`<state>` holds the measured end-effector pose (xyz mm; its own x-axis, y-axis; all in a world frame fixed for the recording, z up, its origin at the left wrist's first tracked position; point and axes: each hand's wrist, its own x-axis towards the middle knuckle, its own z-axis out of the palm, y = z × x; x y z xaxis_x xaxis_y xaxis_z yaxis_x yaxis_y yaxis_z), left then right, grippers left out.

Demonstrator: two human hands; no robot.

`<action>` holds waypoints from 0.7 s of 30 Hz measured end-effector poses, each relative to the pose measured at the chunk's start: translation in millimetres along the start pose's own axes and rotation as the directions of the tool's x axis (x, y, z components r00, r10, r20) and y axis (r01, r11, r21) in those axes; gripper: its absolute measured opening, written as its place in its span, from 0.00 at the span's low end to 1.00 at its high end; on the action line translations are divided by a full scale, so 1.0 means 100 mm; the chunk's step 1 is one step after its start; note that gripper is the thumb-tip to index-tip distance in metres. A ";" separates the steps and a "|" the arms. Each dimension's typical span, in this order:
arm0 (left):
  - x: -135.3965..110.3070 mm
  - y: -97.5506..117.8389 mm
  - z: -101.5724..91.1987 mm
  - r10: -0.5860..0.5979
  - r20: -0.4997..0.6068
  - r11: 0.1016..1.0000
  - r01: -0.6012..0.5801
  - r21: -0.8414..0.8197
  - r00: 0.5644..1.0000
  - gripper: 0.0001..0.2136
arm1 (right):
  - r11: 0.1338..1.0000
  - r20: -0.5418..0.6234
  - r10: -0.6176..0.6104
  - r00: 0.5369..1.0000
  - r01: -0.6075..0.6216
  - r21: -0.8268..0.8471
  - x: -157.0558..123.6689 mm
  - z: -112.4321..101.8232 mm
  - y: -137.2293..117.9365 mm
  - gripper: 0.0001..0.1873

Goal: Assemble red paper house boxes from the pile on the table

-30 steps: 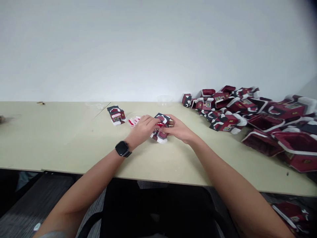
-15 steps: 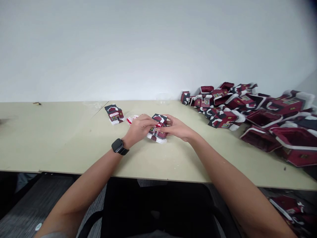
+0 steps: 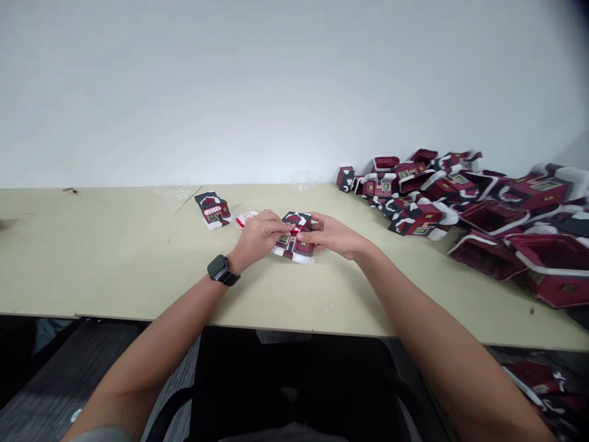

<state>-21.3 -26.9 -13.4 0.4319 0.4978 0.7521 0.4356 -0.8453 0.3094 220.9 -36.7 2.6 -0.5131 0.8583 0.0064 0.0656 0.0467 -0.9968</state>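
Observation:
A small dark-red model house (image 3: pixel 299 248) with a black, snow-patched roof lies face up on the table, partly covered by my fingers. My right hand (image 3: pixel 334 236) grips it along its right side, the thumb over the front. With fingertips pinched, my left hand (image 3: pixel 264 232) presses a small red-and-white piece (image 3: pixel 296 230) onto the front, above the windows. Just behind that hand, a clear shallow dish (image 3: pixel 237 213) holds more red-and-white pieces (image 3: pixel 243 219). To the left lies a similar house (image 3: pixel 213 210) with a red-and-white striped awning on its front.
A large pile of red model houses (image 3: pixel 430 190) covers the table's right side, several showing hollow open undersides. Clear plastic dishes (image 3: pixel 302 181) stand near the wall. The table's front edge (image 3: pixel 285 330) runs before a black chair (image 3: pixel 294 380). More houses (image 3: pixel 536 377) are below, at right.
The house in my hands has turned slightly, and its lower front shows a little more. Both hands keep nearly the same place and hold. The view has shifted slightly.

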 end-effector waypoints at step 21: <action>0.03 0.08 -0.04 -0.179 0.066 0.974 0.186 -0.130 0.982 0.07 | 0.989 0.026 0.139 0.990 -0.138 -0.044 0.01 -0.06 0.02 0.28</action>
<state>-19.1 -33.2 -6.1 0.3982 0.6529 0.6443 0.4021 -0.7556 0.5171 225.7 -33.1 0.6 -0.5208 0.8431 -0.1342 0.1731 -0.0497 -0.9837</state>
